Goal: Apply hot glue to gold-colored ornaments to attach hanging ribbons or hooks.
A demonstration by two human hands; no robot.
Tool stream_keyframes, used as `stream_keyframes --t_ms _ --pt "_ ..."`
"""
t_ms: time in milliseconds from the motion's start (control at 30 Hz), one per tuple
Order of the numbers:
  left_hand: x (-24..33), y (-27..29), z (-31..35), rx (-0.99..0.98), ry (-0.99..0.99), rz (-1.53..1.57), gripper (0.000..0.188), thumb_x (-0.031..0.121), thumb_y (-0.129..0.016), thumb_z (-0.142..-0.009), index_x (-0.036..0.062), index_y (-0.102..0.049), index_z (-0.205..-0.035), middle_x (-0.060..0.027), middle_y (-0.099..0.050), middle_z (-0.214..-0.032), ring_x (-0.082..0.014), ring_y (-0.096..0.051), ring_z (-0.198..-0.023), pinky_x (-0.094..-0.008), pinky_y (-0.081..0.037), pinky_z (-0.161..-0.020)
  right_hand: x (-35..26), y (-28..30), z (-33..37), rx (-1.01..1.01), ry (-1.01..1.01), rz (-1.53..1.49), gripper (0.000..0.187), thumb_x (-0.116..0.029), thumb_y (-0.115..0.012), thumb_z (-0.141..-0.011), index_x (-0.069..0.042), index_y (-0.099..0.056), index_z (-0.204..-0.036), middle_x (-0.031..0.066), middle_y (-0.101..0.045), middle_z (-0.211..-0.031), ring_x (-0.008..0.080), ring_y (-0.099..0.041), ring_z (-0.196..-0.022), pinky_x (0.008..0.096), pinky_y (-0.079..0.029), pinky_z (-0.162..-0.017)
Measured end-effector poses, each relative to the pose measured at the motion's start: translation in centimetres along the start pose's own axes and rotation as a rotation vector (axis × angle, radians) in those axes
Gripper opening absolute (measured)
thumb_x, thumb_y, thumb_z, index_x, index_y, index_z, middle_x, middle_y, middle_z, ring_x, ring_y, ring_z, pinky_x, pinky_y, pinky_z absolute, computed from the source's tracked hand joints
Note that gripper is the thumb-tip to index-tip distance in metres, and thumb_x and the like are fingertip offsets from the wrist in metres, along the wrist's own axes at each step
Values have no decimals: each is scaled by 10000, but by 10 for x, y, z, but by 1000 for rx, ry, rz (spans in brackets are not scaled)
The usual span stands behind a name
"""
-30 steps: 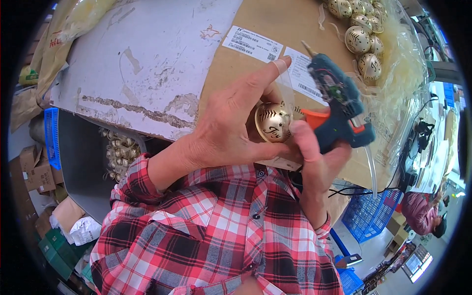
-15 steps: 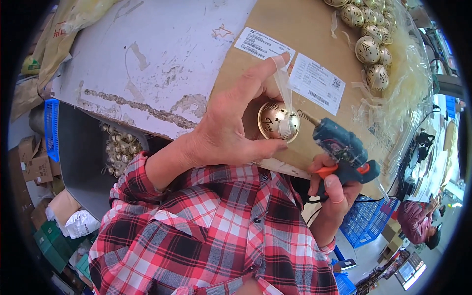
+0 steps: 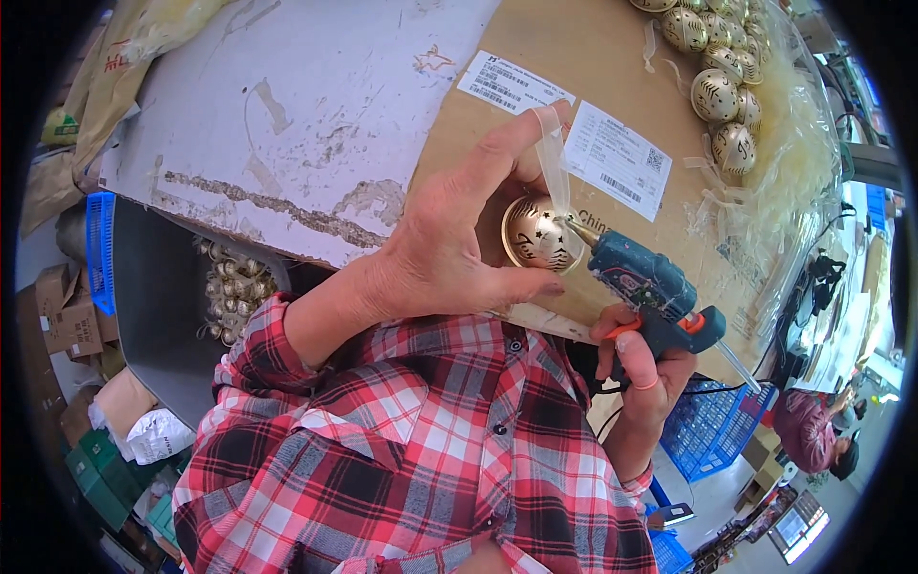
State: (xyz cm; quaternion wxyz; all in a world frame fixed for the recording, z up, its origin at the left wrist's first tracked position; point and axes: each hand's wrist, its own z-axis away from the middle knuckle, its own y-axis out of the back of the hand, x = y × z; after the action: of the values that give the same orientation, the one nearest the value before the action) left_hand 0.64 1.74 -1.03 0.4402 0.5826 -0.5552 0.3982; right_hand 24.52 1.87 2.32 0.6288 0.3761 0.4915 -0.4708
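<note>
My left hand [image 3: 445, 225] is curled around a shiny gold ball ornament [image 3: 540, 235] with dark stars and lettering on it. A pale translucent ribbon [image 3: 552, 158] runs from the ball's top up to my left fingertips, which pinch it. In my right hand [image 3: 645, 359] is a dark teal glue gun [image 3: 643, 275] with an orange trigger and a clear glue stick out of its back end. The gun's metal nozzle points left and reaches the ball beside the ribbon's lower end; whether it touches cannot be told.
Cardboard [image 3: 459, 143] with paper labels covers part of the worn white table [image 3: 316, 115]. Several gold balls [image 3: 717, 96] lie at the far right beside clear plastic and yellowish ribbons [image 3: 779, 215]. A grey bin [image 3: 163, 316] with more balls stands left; a blue crate [image 3: 712, 430] sits lower right. Another person [image 3: 808, 430] is at far right.
The glue gun has moved left in my right hand, bringing its nozzle to the ball. The ball has turned slightly in my left hand.
</note>
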Motion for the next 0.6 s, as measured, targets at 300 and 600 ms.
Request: stream_keyframes --t_ms 300,600 --pt "0 -1 0 5 12 -28 1073 54 -878 -655 -43 -208 -1488 -117 -554 -1197 -161 -566 -1040 -308 -474 -914 2 2 1 -29 12 -21 314 -127 -615 -813 85 -602 -1044 175 -640 -793 150 -537 -470 236 -426 -441" --pt "-1 1 0 2 -6 12 1064 63 -881 -655 -44 -223 -1484 -114 -556 -1193 -157 -570 -1027 -307 -475 -909 -1 -1 0 -1 -13 -21 281 -117 -620 -833 68 -579 -1040 145 -618 -737 130 -532 -470 226 -415 -419"
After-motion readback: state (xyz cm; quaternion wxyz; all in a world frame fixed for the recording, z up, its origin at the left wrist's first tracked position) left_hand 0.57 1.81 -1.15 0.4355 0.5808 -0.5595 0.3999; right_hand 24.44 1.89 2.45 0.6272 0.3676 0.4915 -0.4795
